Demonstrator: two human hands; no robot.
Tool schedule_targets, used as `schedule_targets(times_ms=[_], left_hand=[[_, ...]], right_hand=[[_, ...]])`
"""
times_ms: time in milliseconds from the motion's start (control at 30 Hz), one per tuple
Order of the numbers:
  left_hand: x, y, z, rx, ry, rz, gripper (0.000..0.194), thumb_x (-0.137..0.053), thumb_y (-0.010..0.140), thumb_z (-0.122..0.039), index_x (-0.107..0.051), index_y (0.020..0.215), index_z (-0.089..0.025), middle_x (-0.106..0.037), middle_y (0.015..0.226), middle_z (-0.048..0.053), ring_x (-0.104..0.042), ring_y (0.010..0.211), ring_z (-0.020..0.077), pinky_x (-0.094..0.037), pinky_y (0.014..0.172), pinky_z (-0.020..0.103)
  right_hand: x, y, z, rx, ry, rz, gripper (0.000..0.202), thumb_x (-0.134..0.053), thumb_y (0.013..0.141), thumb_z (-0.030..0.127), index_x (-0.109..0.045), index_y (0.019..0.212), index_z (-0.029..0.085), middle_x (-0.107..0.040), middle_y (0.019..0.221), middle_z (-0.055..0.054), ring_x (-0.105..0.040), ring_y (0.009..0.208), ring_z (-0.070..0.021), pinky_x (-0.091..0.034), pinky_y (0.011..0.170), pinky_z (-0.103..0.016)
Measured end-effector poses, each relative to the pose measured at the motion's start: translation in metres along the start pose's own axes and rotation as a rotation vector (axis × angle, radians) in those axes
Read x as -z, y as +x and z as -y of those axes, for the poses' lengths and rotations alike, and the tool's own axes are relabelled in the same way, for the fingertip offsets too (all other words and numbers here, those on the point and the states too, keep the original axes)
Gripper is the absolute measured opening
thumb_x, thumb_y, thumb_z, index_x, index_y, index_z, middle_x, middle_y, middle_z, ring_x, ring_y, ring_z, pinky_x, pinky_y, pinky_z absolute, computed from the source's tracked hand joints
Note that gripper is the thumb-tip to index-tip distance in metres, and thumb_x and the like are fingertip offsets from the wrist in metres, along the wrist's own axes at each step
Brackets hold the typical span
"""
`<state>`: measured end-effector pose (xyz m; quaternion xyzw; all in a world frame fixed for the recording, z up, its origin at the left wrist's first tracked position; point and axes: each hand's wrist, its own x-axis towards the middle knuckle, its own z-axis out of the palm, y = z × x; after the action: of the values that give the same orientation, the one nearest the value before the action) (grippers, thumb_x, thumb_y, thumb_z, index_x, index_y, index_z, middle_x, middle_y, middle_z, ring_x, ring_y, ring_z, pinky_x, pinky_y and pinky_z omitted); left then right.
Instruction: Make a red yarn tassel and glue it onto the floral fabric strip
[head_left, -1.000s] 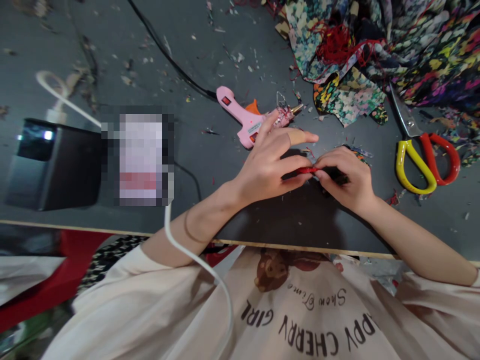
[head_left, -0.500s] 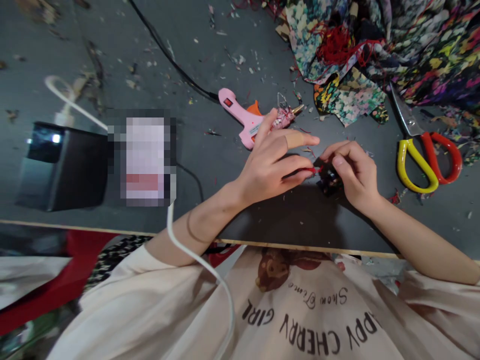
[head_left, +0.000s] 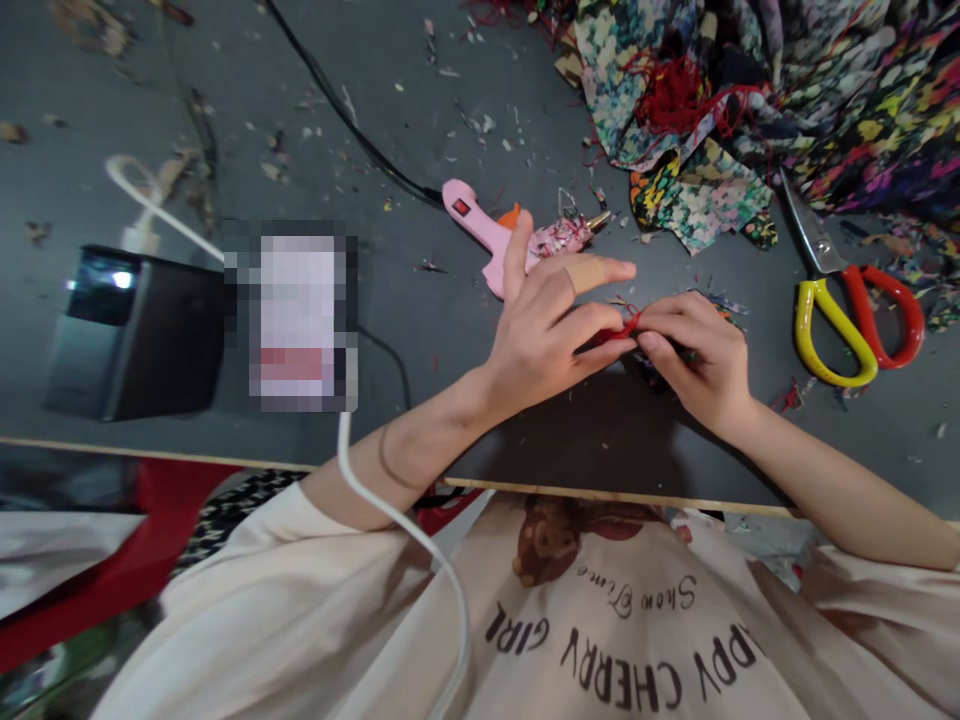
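Note:
Red thread (head_left: 616, 332) is pinched between the thumb and index finger of my left hand (head_left: 551, 315), whose other fingers are stretched out above the table. A beige strip wraps one of those fingers. My right hand (head_left: 701, 355) meets it from the right, thumb and index finger closed at the thread's other end. Under the right fingers is a small dark piece (head_left: 651, 368), apparently patterned fabric, mostly hidden. Just beyond my left hand lies a pink glue gun (head_left: 487, 235) with scraps stuck around its nozzle end.
Scissors (head_left: 836, 300) with yellow and red handles lie at the right. Floral cloth (head_left: 720, 190) with tangled red thread is heaped at the back right. On the left are a black box-like device (head_left: 150, 335), a blurred-out phone-shaped object (head_left: 296, 310) and a white cable (head_left: 379, 505). Scraps litter the table.
My right fingers have moved left onto the red thread, against my left fingertips. The dark piece, held plainly before, has turned mostly under my right hand.

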<state>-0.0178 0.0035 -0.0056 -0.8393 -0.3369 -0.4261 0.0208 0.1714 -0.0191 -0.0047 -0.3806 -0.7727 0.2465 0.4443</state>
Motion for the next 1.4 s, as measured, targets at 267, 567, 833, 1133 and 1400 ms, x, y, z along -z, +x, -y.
schedule_targets(times_ms=[267,567,833,1133,1400], left_hand=[[-0.0022,-0.0033,-0.0007,0.071,-0.106,0.144,0.026,-0.056,0.091,-0.048,-0.057,0.077,-0.025,-0.066,0.120,0.000,-0.063,0.112,0.0221,-0.027,0.119,0.059],[0.0058,0.0012,-0.0024,0.237,-0.254,0.195,0.025,-0.051,0.093,-0.048,-0.062,0.088,-0.026,-0.061,0.127,0.007,-0.058,0.120,0.0253,-0.025,0.118,0.062],[0.0039,0.0036,-0.0013,0.360,-0.348,0.227,0.021,-0.052,0.092,-0.038,-0.065,0.081,-0.026,-0.061,0.128,0.005,-0.057,0.121,0.0223,-0.037,0.116,0.053],[0.0065,0.0013,-0.0018,0.214,-0.229,0.181,0.012,-0.054,0.088,-0.035,-0.060,0.080,-0.027,-0.063,0.127,0.005,-0.059,0.118,0.0247,-0.020,0.121,0.062],[0.0051,0.0003,0.0008,0.143,-0.198,0.196,0.014,-0.052,0.088,-0.031,-0.057,0.077,-0.025,-0.062,0.126,0.005,-0.059,0.117,0.0237,-0.024,0.120,0.060]], right_hand=[[-0.0012,0.0010,0.0036,-0.104,0.136,0.055,0.008,-0.059,0.088,0.021,-0.067,0.088,0.022,-0.069,0.084,-0.004,-0.063,0.079,-0.0162,-0.051,0.073,-0.033],[-0.0003,0.0023,0.0007,-0.108,0.109,0.078,0.007,-0.058,0.088,0.020,-0.060,0.082,0.021,-0.065,0.081,-0.002,-0.061,0.078,-0.0152,-0.048,0.072,-0.031],[-0.0011,0.0024,-0.0027,-0.089,0.087,0.107,0.009,-0.053,0.090,0.019,-0.059,0.083,0.022,-0.065,0.083,-0.003,-0.061,0.081,-0.0164,-0.047,0.073,-0.033],[0.0019,0.0033,-0.0019,-0.125,0.200,0.161,0.016,-0.046,0.095,0.023,-0.054,0.081,0.021,-0.061,0.080,-0.003,-0.059,0.079,-0.0156,-0.047,0.074,-0.032],[0.0033,0.0040,-0.0012,-0.162,0.277,0.146,0.022,-0.045,0.097,0.029,-0.054,0.079,0.021,-0.060,0.079,-0.002,-0.058,0.076,-0.0139,-0.047,0.072,-0.029]])
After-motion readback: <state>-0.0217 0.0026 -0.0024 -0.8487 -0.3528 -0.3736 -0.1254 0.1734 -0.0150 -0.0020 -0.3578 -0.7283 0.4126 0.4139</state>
